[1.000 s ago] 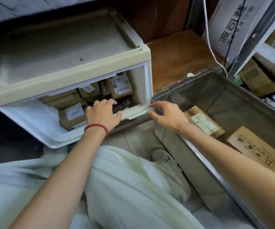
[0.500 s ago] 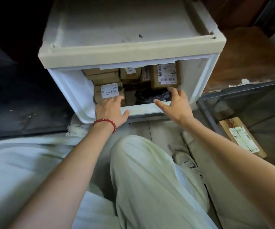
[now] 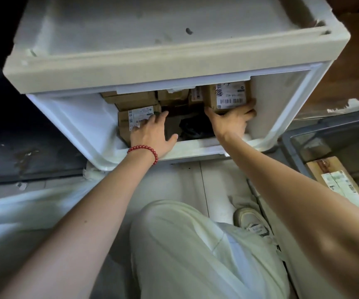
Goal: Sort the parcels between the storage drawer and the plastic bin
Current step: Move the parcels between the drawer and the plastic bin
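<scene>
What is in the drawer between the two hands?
A dark crumpled bundle, seen in the head view, between the left hand and the right hand gripping the barcoded box.

Soft, even light falls from above, bleaching the storage drawer [image 3: 72, 117] front pale; deep inside, shadow swallows the parcels [image 3: 135, 100]. Left edge goes nearly black. Trousers [image 3: 195, 244] smear slightly, and wide-angle bending bows the borders.

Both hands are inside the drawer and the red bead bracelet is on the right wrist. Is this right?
No: the head view shows the red bead bracelet on the left wrist. The left hand and the right hand, gripping a parcel, are inside the drawer.
</scene>
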Available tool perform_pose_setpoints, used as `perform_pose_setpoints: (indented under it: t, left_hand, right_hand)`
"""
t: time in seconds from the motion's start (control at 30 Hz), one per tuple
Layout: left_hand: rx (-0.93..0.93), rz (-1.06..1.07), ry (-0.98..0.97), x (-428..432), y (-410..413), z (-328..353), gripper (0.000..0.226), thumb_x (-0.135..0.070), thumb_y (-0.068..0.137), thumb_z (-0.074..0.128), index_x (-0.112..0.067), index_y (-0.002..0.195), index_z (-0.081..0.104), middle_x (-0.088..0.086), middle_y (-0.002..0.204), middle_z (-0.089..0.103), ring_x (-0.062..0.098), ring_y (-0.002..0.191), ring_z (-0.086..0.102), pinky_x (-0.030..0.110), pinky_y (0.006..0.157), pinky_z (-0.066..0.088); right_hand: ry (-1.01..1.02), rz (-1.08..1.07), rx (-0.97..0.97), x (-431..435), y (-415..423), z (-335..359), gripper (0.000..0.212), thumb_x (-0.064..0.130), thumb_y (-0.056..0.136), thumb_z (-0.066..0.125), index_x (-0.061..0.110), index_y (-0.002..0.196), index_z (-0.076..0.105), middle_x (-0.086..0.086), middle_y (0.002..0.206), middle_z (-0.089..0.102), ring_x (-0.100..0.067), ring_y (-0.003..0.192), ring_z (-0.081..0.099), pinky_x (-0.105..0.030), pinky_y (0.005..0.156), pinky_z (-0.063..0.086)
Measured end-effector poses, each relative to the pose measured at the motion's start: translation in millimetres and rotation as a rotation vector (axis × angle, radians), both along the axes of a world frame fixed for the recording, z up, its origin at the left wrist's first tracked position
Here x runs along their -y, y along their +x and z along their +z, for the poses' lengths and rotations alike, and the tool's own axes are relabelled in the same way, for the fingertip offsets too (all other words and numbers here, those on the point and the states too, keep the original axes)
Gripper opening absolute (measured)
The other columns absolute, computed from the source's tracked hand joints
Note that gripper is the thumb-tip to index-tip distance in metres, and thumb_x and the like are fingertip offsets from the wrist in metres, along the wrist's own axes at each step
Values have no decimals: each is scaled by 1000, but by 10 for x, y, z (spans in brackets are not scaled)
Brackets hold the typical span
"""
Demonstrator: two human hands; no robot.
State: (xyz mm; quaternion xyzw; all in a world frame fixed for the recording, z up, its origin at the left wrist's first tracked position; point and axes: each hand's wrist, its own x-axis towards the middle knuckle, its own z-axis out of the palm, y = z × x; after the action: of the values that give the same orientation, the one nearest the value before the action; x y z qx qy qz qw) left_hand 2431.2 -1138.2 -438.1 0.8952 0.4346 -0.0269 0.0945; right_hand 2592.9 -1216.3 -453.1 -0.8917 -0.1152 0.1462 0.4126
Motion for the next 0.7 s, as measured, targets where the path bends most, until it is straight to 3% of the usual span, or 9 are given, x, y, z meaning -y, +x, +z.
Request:
perform_pose_setpoints:
  t: [0.23, 0.4, 0.53, 0.63, 0.7]
  left_hand:
    - [-6, -4, 44, -29, -214, 214, 68, -51, 92, 47, -29, 150, 20, 7, 149, 36, 30, 132, 39, 43, 95, 42]
    - [31, -34, 77, 113, -297, 518, 68, -51, 92, 47, -28, 150, 21, 6, 144, 42, 30, 127, 45, 38, 89, 43]
    - [111, -65, -1, 448, -478, 628, 68, -50, 93, 48, -30, 151, 18, 1, 151, 35, 26, 132, 41, 41, 94, 44]
    - [114, -112, -23, 729, -676, 621, 69, -50, 92, 50, -33, 150, 17, 0, 149, 37, 24, 130, 43, 39, 90, 46]
    - [166, -107, -44, 856, -776, 633, 69, -49, 91, 52, -35, 150, 18, -1, 148, 39, 24, 129, 43, 40, 89, 46]
  right_hand:
    - [86, -99, 72, 178, -84, 150, 110, 43, 57, 80, 4, 141, 21, -14, 130, 32, -42, 114, 46, -43, 95, 40]
    - [125, -36, 49, 466, -369, 391, 111, 40, 58, 80, 6, 145, 19, -15, 136, 28, -41, 118, 42, -42, 99, 37]
    - [189, -71, 43, 923, -790, 560, 110, 35, 54, 83, 14, 143, 22, -11, 136, 31, -39, 115, 46, -42, 97, 39]
    - [271, -92, 32, 1282, -1061, 631, 109, 33, 54, 83, 16, 144, 23, -9, 131, 32, -33, 111, 47, -36, 98, 41]
    - [310, -79, 15, 1506, -1176, 651, 109, 31, 54, 85, 18, 144, 24, -6, 129, 32, -20, 106, 44, -26, 92, 37]
